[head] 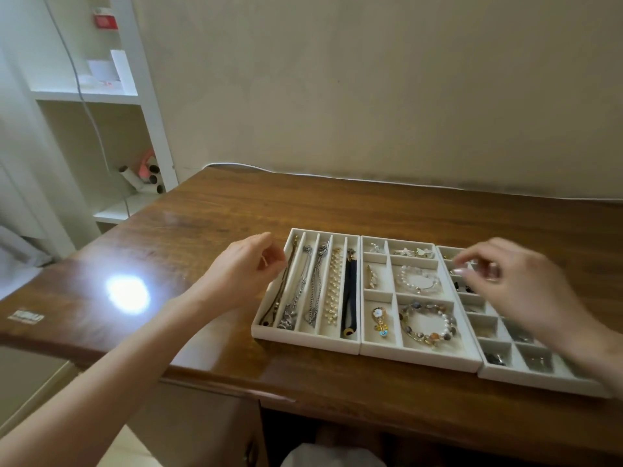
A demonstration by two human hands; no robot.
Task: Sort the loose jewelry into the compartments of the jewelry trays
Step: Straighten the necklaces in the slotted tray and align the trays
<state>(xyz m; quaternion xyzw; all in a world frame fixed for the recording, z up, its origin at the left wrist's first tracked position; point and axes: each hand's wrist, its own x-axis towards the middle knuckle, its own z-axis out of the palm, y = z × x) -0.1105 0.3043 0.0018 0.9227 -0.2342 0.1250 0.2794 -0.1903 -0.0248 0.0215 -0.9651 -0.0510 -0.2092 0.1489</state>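
Observation:
Three white jewelry trays stand side by side on the wooden desk. The left tray (269,333) has long slots that hold chains and necklaces. In the middle tray (418,353) lie bracelets and small pieces in mixed compartments. The right tray (539,377) has small square compartments with earrings. My left hand (244,269) hovers beside the left tray's far left edge, its fingers curled round a small pale-gold piece (265,261). Blurred by motion, my right hand (509,281) hangs over the right tray's far compartments with fingers spread downward and nothing seen in them.
The trays sit near the desk's front edge (303,382). A bright light reflection (128,293) lies on the desk top at left. A white shelf unit (135,96) with rolls and a cable stands at the back left. The wall runs behind the desk.

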